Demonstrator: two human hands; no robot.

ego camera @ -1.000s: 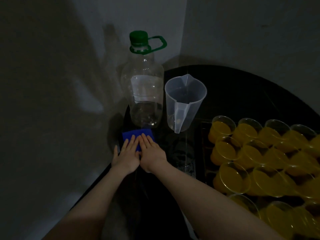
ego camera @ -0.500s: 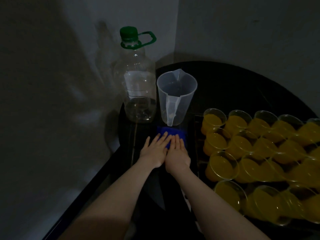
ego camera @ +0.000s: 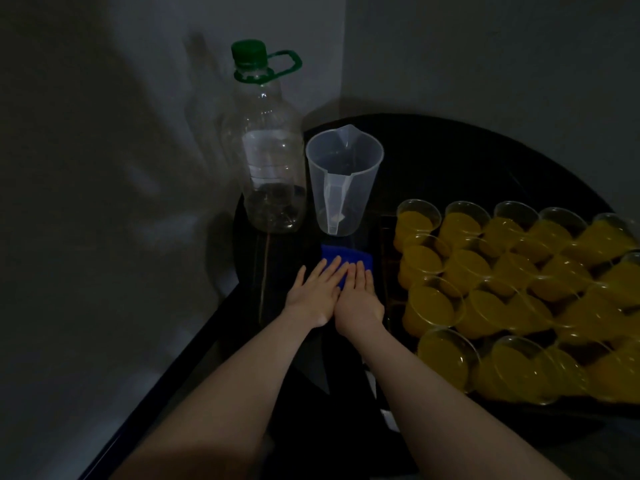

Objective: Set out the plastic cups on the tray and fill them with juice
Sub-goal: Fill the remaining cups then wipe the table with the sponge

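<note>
We've got both hands flat, fingers straight, side by side, the left hand point(ego camera: 313, 295) and right hand point(ego camera: 358, 295) pressing down on a blue cloth point(ego camera: 346, 259) on the dark surface point(ego camera: 485, 161) just in front of the empty measuring jug point(ego camera: 344, 181), so we reckon it's spill cleanup and neither hand is actually gripping anything. The plastic cups point(ego camera: 512, 289) sit packed together on the tray point(ego camera: 389, 268) to the right, all holding orange juice, so filling looks basically done. The big clear bottle point(ego camera: 272, 161) with the green cap stands beside the jug, nearly empty, and its pale label is too dim to read.
</note>
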